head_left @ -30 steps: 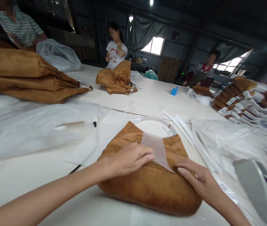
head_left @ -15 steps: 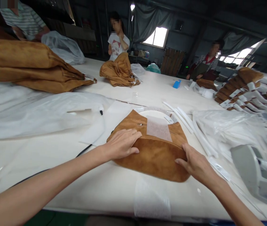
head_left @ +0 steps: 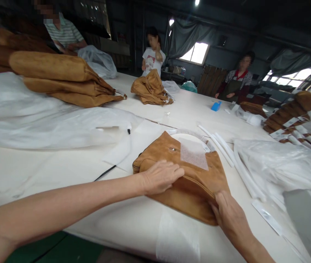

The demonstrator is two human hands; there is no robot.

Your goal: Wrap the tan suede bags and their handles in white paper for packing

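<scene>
A tan suede-like handbag lies on the white table in front of me, its base side toward me. My left hand is closed on the fold along its piped seam, left of the middle. At the bag's right end, my right hand grips the edge, thumb tucked toward the underside. A sheet of thin white tissue covers part of the upper panel, beside a small metal fitting. The bag's wrapped handle arches away on the far side.
Tan bags lie on plastic sheeting at left, another crumpled bag farther back. White foam tubes, clear plastic and a grey dispenser-like device are at right, with stacked bags beyond. Several people stand across the table.
My left hand has slid right along the seam and closed its fingers. My right hand has curled around the bag's right end, and the fold now bulges. The view has turned left.
</scene>
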